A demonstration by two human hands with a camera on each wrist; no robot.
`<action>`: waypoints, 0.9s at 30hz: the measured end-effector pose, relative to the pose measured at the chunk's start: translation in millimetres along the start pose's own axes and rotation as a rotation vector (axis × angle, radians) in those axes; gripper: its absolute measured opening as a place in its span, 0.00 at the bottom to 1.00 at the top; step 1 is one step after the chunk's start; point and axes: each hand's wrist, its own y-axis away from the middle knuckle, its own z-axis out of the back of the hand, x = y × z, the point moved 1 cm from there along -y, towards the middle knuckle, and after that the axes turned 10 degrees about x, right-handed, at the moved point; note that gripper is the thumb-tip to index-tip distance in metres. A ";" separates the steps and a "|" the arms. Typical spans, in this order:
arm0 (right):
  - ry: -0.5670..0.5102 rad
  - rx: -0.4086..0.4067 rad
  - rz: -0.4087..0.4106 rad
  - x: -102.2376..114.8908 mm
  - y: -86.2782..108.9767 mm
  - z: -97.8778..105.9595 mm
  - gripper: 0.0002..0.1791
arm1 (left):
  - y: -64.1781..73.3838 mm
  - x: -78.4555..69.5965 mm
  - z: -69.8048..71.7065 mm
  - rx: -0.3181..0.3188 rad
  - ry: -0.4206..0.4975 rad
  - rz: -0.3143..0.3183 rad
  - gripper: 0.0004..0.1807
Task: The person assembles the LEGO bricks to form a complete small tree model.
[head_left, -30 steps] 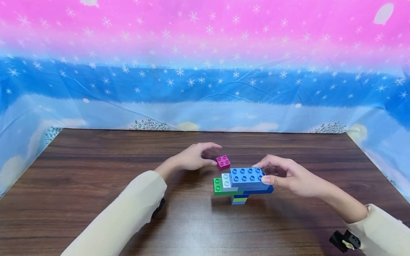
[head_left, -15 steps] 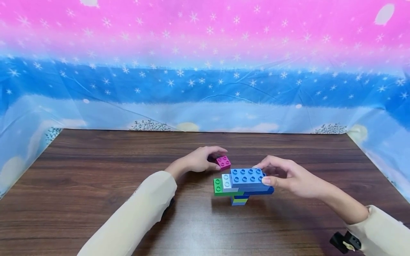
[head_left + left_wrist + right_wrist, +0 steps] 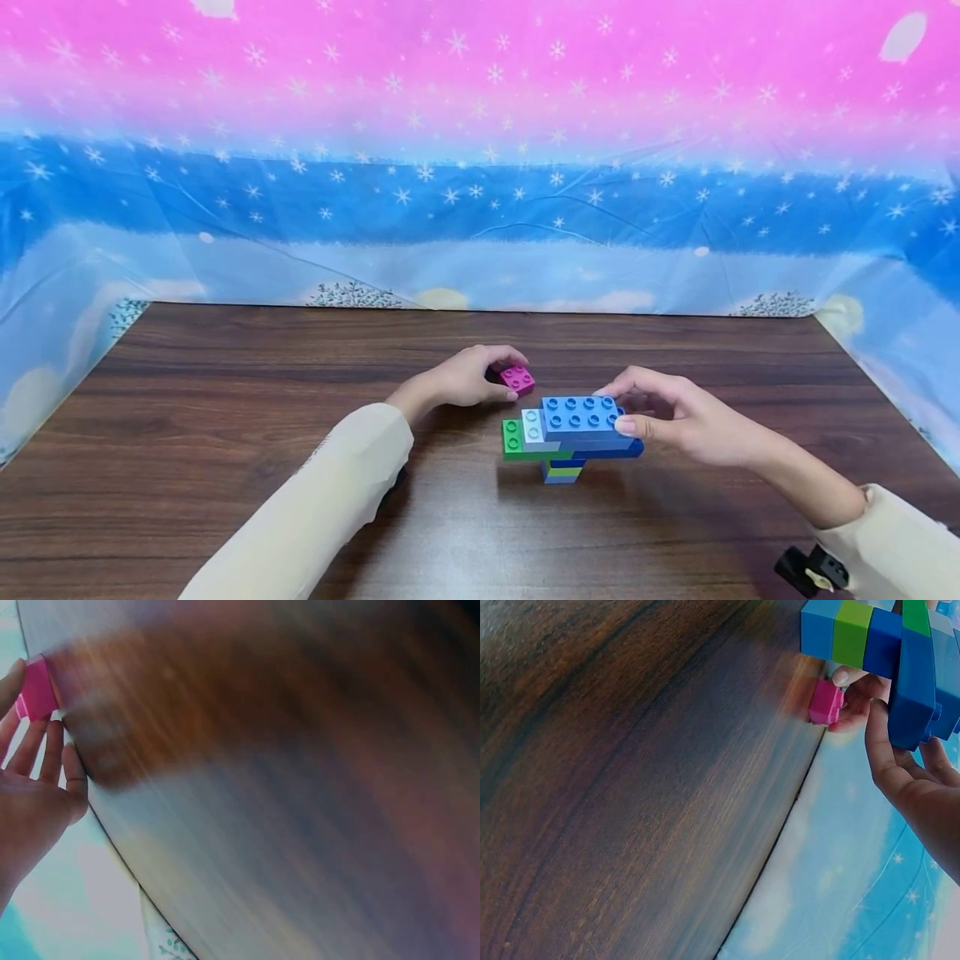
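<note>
In the head view my left hand (image 3: pixel 467 375) pinches a small magenta toy brick (image 3: pixel 517 379) between thumb and fingers, at table height. The left wrist view shows this magenta brick (image 3: pixel 39 688) against the thumb. My right hand (image 3: pixel 686 414) grips the right end of a model of stacked bricks, at its light blue eight-stud brick (image 3: pixel 579 414). To the left of that sit a white brick (image 3: pixel 532 427) and a green brick (image 3: pixel 512 437), both with bare studs. Below runs a dark blue brick (image 3: pixel 913 690), over a short column with a lime-green brick (image 3: pixel 851 634).
A brown wood-grain table (image 3: pixel 262 400) lies under both hands. Behind it and at the sides hangs a pink and blue snowflake cloth (image 3: pixel 480 200). A small black device (image 3: pixel 812 569) sits at the right sleeve.
My left hand has reached right to the magenta brick and closed on it, and the brick has shifted slightly left. The right hand and the model stay almost still.
</note>
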 end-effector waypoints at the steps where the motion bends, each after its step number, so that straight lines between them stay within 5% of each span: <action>1: -0.004 0.003 -0.001 0.0 0.1 0.0 0.15 | 1.7 1.1 1.2 -0.005 -0.005 0.005 0.24; 12: -0.026 0.013 0.018 -1.2 -0.7 -0.1 0.15 | 23.0 10.9 16.8 -0.073 0.008 0.053 0.22; 27: -0.033 0.025 0.040 -1.8 -0.6 -0.2 0.16 | 53.9 -29.6 43.6 -0.214 0.100 -0.063 0.24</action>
